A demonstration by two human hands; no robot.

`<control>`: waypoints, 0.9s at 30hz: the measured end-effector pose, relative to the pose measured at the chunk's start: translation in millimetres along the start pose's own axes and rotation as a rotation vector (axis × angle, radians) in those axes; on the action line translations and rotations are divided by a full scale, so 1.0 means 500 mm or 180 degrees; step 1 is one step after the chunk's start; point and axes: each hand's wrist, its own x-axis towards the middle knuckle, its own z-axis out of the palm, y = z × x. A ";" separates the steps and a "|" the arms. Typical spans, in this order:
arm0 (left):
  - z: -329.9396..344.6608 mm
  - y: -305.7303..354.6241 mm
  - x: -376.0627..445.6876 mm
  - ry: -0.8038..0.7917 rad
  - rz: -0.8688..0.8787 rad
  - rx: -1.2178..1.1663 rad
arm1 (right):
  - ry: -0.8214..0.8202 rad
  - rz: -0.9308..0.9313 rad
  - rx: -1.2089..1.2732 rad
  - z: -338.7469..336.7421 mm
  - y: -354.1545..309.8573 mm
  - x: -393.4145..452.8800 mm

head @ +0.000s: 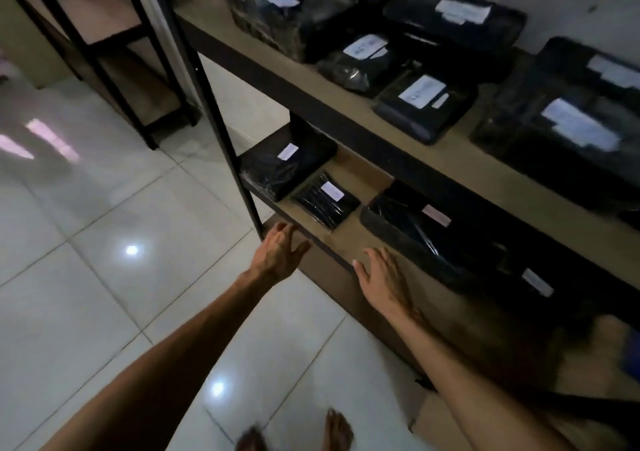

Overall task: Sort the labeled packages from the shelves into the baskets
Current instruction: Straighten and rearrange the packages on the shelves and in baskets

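Black wrapped packages with white labels lie on two wooden shelves. On the lower shelf (349, 239) sit a thick package (284, 163) at the left end, a small flat package (325, 201) beside it, and a long package (426, 239) to the right. My left hand (280, 253) is stretched out with straight fingers at the shelf's front left corner, holding nothing. My right hand (381, 277) hovers flat over the lower shelf's front edge, just short of the long package, also empty. Several more labeled packages, such as one (422, 107), cover the upper shelf (311, 80).
A black metal upright (221, 132) stands at the shelf's left corner, close to my left hand. A second shelving unit (114, 48) is farther left. White glossy floor tiles (104, 242) spread below. A cardboard box (436, 416) sits near my feet. No baskets are in view.
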 end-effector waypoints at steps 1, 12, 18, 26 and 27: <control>0.013 -0.023 0.045 0.0035 0.0077 0.0009 | 0.0039 0.0070 0.0044 0.034 -0.003 0.038; 0.107 -0.093 0.340 -0.0009 0.0356 0.0045 | 0.0671 0.0451 -0.0623 0.258 0.029 0.185; 0.129 -0.073 0.368 -0.0015 -0.0094 0.0103 | 0.0365 0.0522 -0.0561 0.234 0.032 0.191; 0.093 -0.063 0.368 0.0019 -0.0647 -0.1224 | 0.0159 0.0673 -0.0443 0.219 0.018 0.191; 0.082 -0.065 0.361 -0.0002 -0.0672 -0.1737 | 0.0153 0.0678 -0.0439 0.219 0.018 0.190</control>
